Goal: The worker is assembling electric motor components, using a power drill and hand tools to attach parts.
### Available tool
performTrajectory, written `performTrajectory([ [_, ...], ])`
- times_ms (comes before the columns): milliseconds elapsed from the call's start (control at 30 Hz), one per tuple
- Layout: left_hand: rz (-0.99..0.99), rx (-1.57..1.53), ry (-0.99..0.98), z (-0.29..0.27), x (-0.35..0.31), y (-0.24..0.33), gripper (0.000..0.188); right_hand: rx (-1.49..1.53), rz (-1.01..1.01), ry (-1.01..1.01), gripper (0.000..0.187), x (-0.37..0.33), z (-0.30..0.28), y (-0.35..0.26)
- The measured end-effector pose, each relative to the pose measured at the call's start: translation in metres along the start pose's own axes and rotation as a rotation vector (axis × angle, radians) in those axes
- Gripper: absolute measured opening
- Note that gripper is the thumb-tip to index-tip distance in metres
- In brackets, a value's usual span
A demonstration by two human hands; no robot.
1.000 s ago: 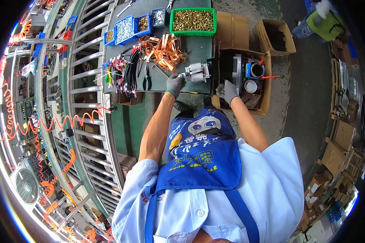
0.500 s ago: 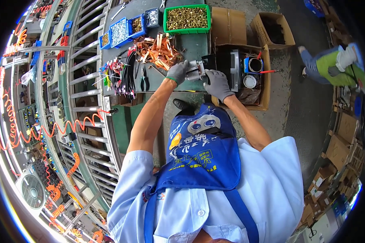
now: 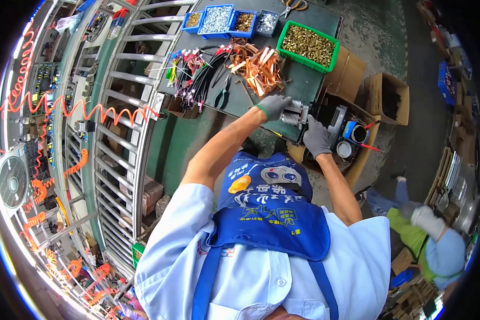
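Observation:
My left hand [image 3: 274,108], in a grey glove with a green cuff, is closed around the left end of a silvery metal part [image 3: 292,118] with ribbed cylinders side by side. My right hand [image 3: 317,138], also gloved in grey, grips the flat right end of that part, its fingers bent. Both hands hold the part low over the dark table [image 3: 250,113], close to its front right corner. A heap of copper strips [image 3: 261,72] lies just beyond my left hand. Dark-handled pliers [image 3: 222,97] rest to its left, beside a bundle of black wires [image 3: 200,88] with coloured ends.
A green bin [image 3: 310,66] of brass pieces and small blue bins [image 3: 216,22] stand at the back. Right of the table are an open carton [image 3: 357,173] holding a round white-topped can [image 3: 344,149], and another carton [image 3: 392,98]. A roller conveyor [image 3: 136,79] runs left. Another person [image 3: 426,234] is at right.
My view has turned, so the table and both hands appear farther right. Both hands stay on the ribbed part. The other person has come nearer along the right side.

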State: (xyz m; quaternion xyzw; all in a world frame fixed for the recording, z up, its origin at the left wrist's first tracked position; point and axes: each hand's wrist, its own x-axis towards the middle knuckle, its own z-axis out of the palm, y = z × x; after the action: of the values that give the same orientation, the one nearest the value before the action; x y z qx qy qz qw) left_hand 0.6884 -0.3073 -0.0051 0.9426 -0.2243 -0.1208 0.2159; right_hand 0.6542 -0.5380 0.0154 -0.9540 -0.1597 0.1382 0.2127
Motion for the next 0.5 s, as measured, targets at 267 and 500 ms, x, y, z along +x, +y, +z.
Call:
performTrajectory([
  [267,-0.94,0.211,0.296,-0.019,-0.091,-0.112,0.05,0.044,0.079,0.067,0.031,-0.011,0.017,-0.02],
  [500,-1.056,0.108,0.087,0.0,-0.102,-0.146,0.061,0.503,0.413,0.023,0.032,-0.032,0.053,-0.05],
])
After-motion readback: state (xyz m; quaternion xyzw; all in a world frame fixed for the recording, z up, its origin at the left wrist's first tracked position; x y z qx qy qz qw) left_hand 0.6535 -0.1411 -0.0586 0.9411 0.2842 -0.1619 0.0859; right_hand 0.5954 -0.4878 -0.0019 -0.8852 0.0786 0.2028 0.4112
